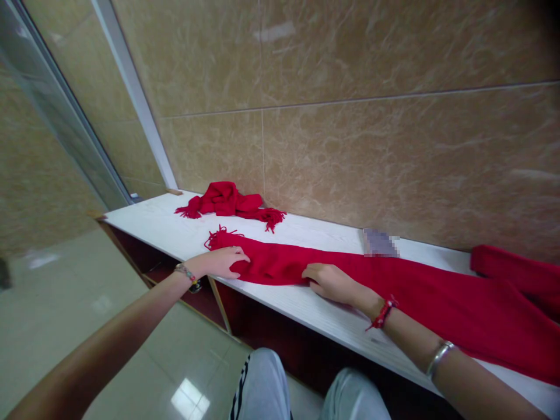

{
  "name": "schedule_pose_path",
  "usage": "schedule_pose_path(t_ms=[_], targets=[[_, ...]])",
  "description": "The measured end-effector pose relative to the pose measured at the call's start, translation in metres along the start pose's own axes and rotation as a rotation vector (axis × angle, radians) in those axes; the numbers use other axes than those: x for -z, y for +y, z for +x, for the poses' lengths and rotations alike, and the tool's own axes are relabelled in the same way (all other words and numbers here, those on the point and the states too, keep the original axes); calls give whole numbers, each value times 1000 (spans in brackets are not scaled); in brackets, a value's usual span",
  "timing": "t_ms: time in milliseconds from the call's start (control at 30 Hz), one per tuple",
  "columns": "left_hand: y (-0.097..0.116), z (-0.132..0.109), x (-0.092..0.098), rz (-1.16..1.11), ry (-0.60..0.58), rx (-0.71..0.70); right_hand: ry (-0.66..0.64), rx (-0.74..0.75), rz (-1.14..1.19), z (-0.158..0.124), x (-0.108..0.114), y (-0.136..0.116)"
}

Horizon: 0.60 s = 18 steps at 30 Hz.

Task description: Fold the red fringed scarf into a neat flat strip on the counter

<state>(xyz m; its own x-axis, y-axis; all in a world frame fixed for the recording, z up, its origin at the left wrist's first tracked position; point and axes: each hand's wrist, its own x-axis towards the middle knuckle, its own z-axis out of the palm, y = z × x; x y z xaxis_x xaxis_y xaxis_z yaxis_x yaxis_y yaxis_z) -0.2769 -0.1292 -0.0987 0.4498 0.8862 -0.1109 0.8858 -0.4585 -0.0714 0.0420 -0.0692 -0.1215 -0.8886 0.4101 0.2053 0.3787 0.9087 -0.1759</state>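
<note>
A long red scarf [437, 297] lies stretched along the white shelf top, its fringe [221, 238] at the left end. Close to that fringe, my left hand [225, 261] rests on the cloth with thumb and fingers apart. Farther right, my right hand [329, 281] is curled at the scarf's near edge, fingers bent together against the fabric; its fingertips are partly hidden. Behind the fringe, a second red scarf [227, 199] sits in a loose bundle with tassels at both ends.
The white-topped cabinet [149, 217] has open compartments below and stands against a tiled wall [350, 157]. A small blurred greyish object [380, 243] lies by the wall. Folded red cloth [511, 265] is at the far right. My knees [265, 379] are close to the cabinet front.
</note>
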Motion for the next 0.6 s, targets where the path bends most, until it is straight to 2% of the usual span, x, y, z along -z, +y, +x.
schedule_pose_path(t_ms=[67, 167, 267, 333, 433, 600], targets=[[6, 3, 2, 7, -12, 34, 134, -73, 114, 2, -2, 9], [29, 18, -2, 61, 81, 131, 290, -170, 215, 5, 0, 23], [51, 40, -6, 159, 191, 159, 323, -204, 250, 7, 3, 33], [53, 51, -5, 231, 237, 201, 324, -223, 268, 6, 5, 37], [30, 49, 0, 292, 272, 301, 332, -249, 286, 1, 3, 43], [-38, 11, 14, 368, 286, 440, 307, -220, 315, -5, -7, 48]])
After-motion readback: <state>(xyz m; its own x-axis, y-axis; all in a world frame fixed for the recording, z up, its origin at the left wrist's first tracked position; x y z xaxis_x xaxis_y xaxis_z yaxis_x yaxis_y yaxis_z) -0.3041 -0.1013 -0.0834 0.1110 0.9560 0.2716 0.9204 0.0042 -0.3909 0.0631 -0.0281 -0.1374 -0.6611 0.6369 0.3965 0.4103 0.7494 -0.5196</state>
